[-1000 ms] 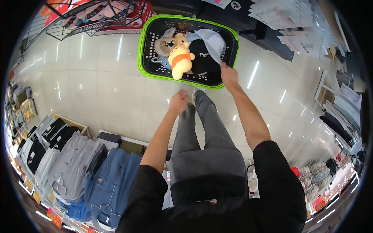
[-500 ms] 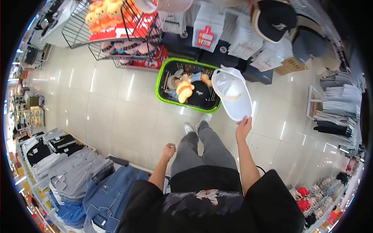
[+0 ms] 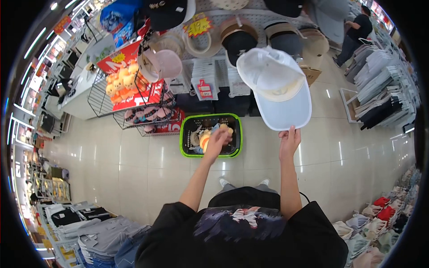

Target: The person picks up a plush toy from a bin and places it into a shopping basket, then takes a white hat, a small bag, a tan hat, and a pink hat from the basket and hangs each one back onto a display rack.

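Note:
My right hand pinches the edge of the brim of a white cap, held up in front of the hat rack with its hollow underside towards me. My left hand is lifted in front of the basket, fingers loosely bent and apart, with nothing seen in them. Beyond it on the floor stands a black shopping basket with a bright green rim. Inside lie an orange-and-yellow plush toy and other small items, partly hidden by my left hand.
Caps hang on a pegboard rack ahead, among them a black cap and a pink visor. A wire rack of plush toys stands left of the basket. Folded clothes lie at lower left. A person stands at far right.
My right hand has raised the white cap towards the hat rack. My left hand has moved forward from beside my leg to in front of the basket. The view has tilted up.

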{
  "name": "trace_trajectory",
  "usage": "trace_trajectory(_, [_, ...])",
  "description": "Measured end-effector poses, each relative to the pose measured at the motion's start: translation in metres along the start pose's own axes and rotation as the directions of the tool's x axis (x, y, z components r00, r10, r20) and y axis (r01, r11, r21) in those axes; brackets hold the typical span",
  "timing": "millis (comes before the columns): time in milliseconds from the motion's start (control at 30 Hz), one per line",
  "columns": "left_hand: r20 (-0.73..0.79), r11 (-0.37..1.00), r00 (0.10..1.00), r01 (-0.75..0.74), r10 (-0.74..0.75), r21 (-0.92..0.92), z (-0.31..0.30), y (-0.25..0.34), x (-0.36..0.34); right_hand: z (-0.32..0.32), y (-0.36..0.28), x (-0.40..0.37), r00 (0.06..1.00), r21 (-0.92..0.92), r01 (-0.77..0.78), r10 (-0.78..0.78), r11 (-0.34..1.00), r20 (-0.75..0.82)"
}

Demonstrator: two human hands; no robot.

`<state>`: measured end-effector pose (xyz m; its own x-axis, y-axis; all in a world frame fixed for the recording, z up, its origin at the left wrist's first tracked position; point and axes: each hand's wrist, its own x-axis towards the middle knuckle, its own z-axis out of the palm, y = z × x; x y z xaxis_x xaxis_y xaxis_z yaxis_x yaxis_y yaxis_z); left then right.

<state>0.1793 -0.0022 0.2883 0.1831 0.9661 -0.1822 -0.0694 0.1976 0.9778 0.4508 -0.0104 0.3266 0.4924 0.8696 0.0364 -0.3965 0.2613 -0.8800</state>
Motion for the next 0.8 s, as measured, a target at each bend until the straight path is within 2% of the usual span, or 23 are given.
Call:
trace_trajectory(67, [0.128,0.995,0.987,-0.091,0.096,-0.047,0.033,0.053,0.024,-0.003,-0.032,0.004,1.0,0.07,0.028,-0.029,0.997,0.01])
trace_trajectory(133, [0.241,0.98,0.95,-0.195,0.197,-0.032,0.072,0.102,0.036,-0.012,-0.058,0.007,0.988,0.09,0.121,-0.129,0.989,0.083])
trace_trajectory(167, [0.273,0.971,0.932,-0.234,0.239,-0.051,0.094,0.12,0.041,-0.022,-0.069,0.01,0.986,0.089,0.14,-0.147,0.986,0.076])
trace_trajectory(200, [0.303,0.96,0.911,-0.27,0.279,-0.071,0.116,0.133,0.045,-0.033,-0.078,0.012,0.97,-0.004,0.203,-0.2,0.979,0.139])
trace_trajectory(233, [0.304,0.951,0.905,-0.252,0.298,-0.182,0.138,0.142,0.05,-0.045,-0.087,0.012,0.949,-0.095,0.265,-0.242,0.96,0.203])
trace_trajectory(267, [0.303,0.931,0.901,-0.225,0.312,-0.289,0.161,0.148,0.054,-0.056,-0.096,0.011,0.948,-0.098,0.273,-0.251,0.957,0.195])
trace_trajectory(333, [0.293,0.911,0.902,-0.202,0.316,-0.361,0.203,0.149,0.061,-0.076,-0.117,0.015,0.881,-0.199,0.412,-0.333,0.889,0.337])
trace_trajectory(367, [0.204,0.87,0.938,-0.158,0.28,-0.466,0.222,0.14,0.065,-0.091,-0.118,0.02,0.844,-0.272,0.502,-0.397,0.821,0.36])
trace_trajectory(400, [0.121,0.815,0.967,-0.119,0.225,-0.567,0.237,0.127,0.071,-0.091,-0.136,0.018,0.849,-0.23,0.486,-0.393,0.843,0.354])
trace_trajectory(433, [0.192,0.739,0.942,-0.08,0.275,-0.669,0.237,0.077,0.096,-0.104,-0.144,0.023,0.813,-0.198,0.52,-0.411,0.831,0.412])
trace_trajectory(467, [0.299,0.575,0.932,0.132,0.205,-0.807,0.241,0.066,0.101,-0.117,-0.15,0.028,0.775,-0.164,0.545,-0.421,0.822,0.471])
trace_trajectory(500, [0.294,0.573,0.935,0.133,0.199,-0.809,0.251,0.066,0.098,-0.13,-0.155,0.034,0.779,-0.167,0.539,-0.413,0.826,0.472])
trace_trajectory(567, [0.412,0.708,0.897,0.187,0.159,-0.681,0.26,0.065,0.088,-0.15,-0.159,0.051,0.817,0.165,0.338,-0.377,0.926,0.437])
trace_trajectory(600, [0.459,0.768,0.879,0.207,0.127,-0.607,0.243,0.047,0.035,-0.15,-0.163,0.06,0.821,0.172,0.313,-0.357,0.934,0.446])
trace_trajectory(667, [0.541,0.868,0.839,0.234,0.047,-0.437,0.257,0.043,0.013,-0.142,-0.171,0.083,0.92,0.049,0.204,-0.209,0.978,0.333])
trace_trajectory(700, [0.577,0.91,0.817,0.236,0.005,-0.342,0.27,0.044,0.013,-0.143,-0.16,0.098,0.957,0.029,-0.052,0.041,0.998,0.286])
trace_trajectory(733, [0.609,0.941,0.792,0.235,-0.041,-0.243,0.283,0.047,0.018,-0.114,-0.18,0.077,0.892,0.233,-0.452,0.433,0.861,0.131])
trace_trajectory(767, [0.64,0.962,0.763,0.234,-0.093,-0.14,0.302,0.06,0.051,-0.111,-0.165,0.09,0.856,0.228,-0.481,0.397,0.847,0.331])
trace_trajectory(800, [0.67,0.973,0.728,0.227,-0.145,-0.036,0.274,0.057,0.013,-0.11,-0.152,0.106,0.789,0.219,-0.5,0.336,0.838,0.514])
